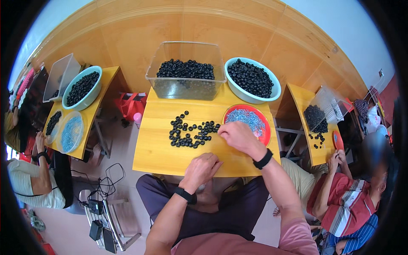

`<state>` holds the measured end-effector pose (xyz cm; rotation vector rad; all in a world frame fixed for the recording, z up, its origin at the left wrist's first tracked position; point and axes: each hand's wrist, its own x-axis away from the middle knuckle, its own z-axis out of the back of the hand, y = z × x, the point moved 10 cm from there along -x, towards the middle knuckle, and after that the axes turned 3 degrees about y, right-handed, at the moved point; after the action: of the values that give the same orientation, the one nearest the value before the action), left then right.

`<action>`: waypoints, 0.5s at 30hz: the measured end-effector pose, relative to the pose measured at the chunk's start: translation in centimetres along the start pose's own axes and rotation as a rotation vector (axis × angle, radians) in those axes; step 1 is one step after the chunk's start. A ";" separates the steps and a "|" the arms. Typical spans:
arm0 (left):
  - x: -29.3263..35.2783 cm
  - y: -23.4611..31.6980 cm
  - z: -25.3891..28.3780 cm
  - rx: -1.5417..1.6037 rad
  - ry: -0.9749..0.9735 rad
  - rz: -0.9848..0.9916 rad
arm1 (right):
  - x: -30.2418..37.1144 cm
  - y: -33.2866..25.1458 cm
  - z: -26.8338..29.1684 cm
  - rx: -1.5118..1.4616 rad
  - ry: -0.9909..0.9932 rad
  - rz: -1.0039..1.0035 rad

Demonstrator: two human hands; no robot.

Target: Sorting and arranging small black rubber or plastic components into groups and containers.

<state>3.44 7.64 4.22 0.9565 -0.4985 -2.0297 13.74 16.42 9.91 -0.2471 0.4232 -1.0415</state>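
Glossy black, round, holed beads (pixel 191 128) lie loose on the yellow, wood-topped table (pixel 157 157), in an uneven cluster left of centre; a red, round, shallow plate (pixel 268 127) just right of them holds a heap of fine blue slivers (pixel 243 117); behind, a clear, rectangular plastic bin (pixel 187 92) and a pale turquoise, round bowl (pixel 277 90) hold many more beads.

Right hand (pixel 237 134): fingers bunched, tips down at the cluster's right end, knuckles over the plate's near-left edge; cannot tell whether anything is pinched. Left hand (pixel 202 168): fingers curled loosely near the table's front edge, nearer the person than the beads; its grasp is hidden, so cannot tell if it holds anything.

Risks, as judged: a sideways brush of the right hand could scatter the beads, being round and unfenced; a wrist pressing the plate's rim could tip it and spill slivers; anything dropped by the left hand could fall off the front edge; the bowl, near the table's far-right corner, could slide off if knocked.
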 end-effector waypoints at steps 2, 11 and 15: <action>-0.1 0.5 -0.2 -0.010 0.002 -0.024 | 0.1 -0.2 -1.6 0.059 -0.017 -0.026; 0.0 -0.4 -0.6 0.057 0.036 0.015 | -0.4 -1.7 -5.4 0.242 -0.035 0.054; 0.0 -1.9 1.4 0.157 0.181 0.219 | 0.7 -2.2 -3.6 0.268 -0.012 0.029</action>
<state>1.36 8.74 3.95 1.1162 -0.6410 -1.7104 10.71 14.77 7.41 -0.0076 0.2716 -1.0553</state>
